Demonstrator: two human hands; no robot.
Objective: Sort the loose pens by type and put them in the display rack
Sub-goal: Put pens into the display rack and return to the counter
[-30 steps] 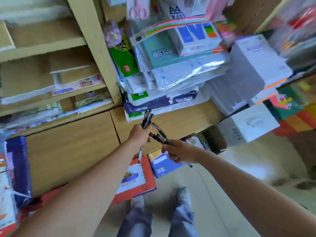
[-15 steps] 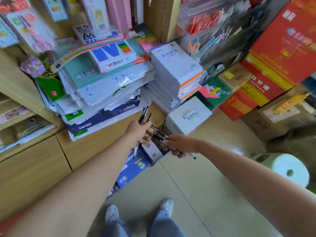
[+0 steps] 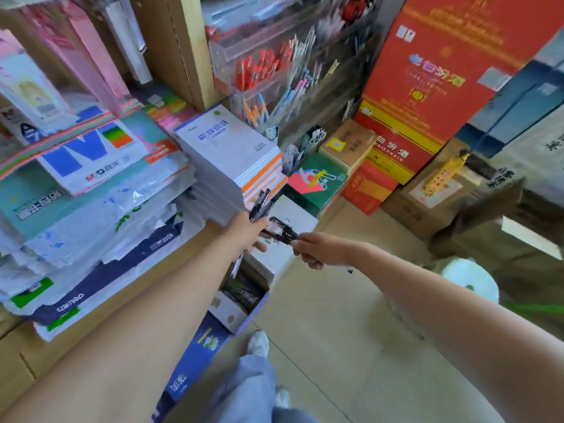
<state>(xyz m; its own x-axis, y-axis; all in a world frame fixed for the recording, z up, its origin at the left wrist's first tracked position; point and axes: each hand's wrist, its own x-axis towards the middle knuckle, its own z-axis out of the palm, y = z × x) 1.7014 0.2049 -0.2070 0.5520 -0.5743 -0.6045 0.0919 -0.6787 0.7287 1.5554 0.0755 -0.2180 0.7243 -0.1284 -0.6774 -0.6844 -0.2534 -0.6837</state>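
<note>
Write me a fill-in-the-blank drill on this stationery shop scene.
1. The left hand and right hand each grip several ____.
2. The display rack stands to the ____ of the notebook stack.
3. The open box sits on the ____.
Missing words: pens; right; floor.

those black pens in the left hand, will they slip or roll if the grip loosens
Probably stiff and light: the black pens stand straight above the left hand, several held in one grip. Slim and bunched loosely, they would likely slide apart if that grip relaxes. Laid flat they may well roll.
</note>
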